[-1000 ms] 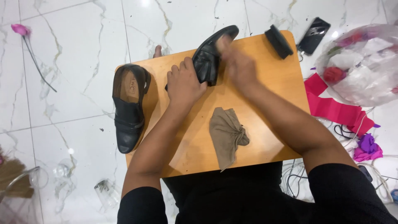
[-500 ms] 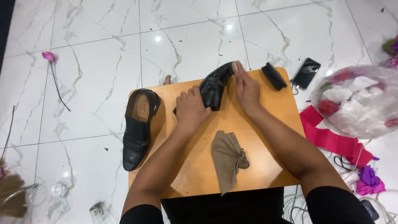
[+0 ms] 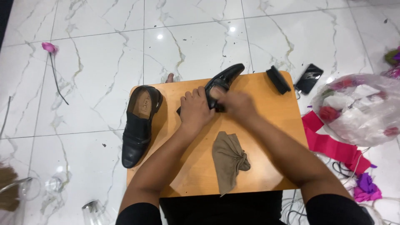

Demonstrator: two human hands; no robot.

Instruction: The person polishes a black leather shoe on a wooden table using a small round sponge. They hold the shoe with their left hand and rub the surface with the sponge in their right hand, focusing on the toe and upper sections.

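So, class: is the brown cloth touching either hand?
Apart. The head view shows bare wood between the cloth and both the left hand and right hand, which sit up at the shoe.

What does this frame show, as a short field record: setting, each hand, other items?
setting: small wooden table on a marble floor
left hand: grips the black shoe on the table
right hand: blurred, on the same shoe
second shoe: lies at the table's left edge
cloth: brown, crumpled, near edge
brush: black, far right corner
phone: on the floor
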